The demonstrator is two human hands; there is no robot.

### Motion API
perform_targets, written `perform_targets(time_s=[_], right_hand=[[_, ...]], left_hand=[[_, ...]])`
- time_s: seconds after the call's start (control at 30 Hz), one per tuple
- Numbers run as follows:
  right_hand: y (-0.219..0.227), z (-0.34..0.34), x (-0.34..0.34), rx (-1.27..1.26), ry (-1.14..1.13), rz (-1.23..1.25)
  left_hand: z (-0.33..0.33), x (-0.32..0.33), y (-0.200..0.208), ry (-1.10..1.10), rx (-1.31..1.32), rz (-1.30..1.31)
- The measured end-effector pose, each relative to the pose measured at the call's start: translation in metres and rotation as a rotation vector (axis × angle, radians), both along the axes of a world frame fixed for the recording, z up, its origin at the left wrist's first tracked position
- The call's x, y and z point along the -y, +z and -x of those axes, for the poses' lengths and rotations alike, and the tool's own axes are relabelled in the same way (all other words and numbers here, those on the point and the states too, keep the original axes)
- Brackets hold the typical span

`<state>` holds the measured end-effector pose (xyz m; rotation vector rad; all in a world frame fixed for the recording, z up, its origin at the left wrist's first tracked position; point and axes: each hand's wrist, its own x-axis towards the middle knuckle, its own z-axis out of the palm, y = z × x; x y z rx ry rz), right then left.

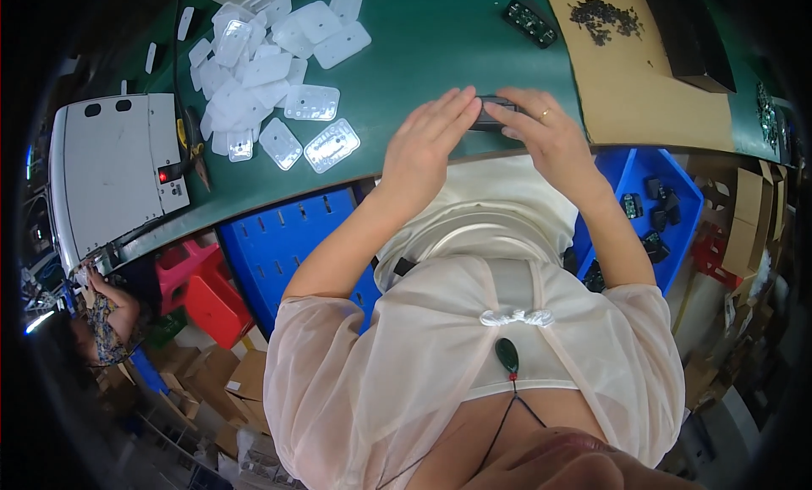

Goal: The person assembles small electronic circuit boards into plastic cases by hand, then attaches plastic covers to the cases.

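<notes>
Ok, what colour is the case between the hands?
The case looks black, best in head view.

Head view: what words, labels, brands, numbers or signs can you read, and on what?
No text is readable in this view.
Red-lit spot on the white machine: too small.
Circuit board at the top: any print is too small.
Translucent plastic pieces: too blurred for lettering.
Dark part between left hand and right hand: none visible.

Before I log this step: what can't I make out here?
Head view throughout:
Black case: ends covered by the left hand and right hand.
Black bits on the cardboard: too small to identify.
Blue bin: partly hidden behind the right forearm.
Long black box: cut off by the top edge.
</notes>
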<state>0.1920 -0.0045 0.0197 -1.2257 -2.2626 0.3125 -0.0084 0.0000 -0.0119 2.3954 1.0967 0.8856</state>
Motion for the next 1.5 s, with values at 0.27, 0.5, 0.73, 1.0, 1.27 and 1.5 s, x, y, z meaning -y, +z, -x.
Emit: perform_targets(time_s=[0.27, 0.5, 0.73, 1.0, 1.27, 1.5], right_hand=[[-0.008, 0.000, 0.003, 0.009, -0.016, -0.040], [-0.014, -0.003, 0.005, -0.003, -0.052, -0.054], [-0.013, 0.000, 0.006, -0.033, -0.070, -0.059], [-0.003, 0.001, 0.003, 0.066, -0.037, -0.104], [-0.002, 0.005, 0.004, 0.112, -0.024, -0.118], [-0.010, 0.005, 0.009, 0.054, -0.080, -0.082]], left_hand=[[0.000, 0.003, 0.001, 0.012, -0.108, -0.025], [-0.004, 0.000, 0.007, 0.019, -0.129, -0.060], [-0.005, 0.000, 0.004, 0.012, -0.123, -0.050], [-0.003, -0.001, 0.003, -0.003, -0.090, -0.031], [0.000, -0.002, 0.008, 0.010, -0.060, -0.040], [-0.001, 0.000, 0.004, 0.021, -0.090, -0.011]])
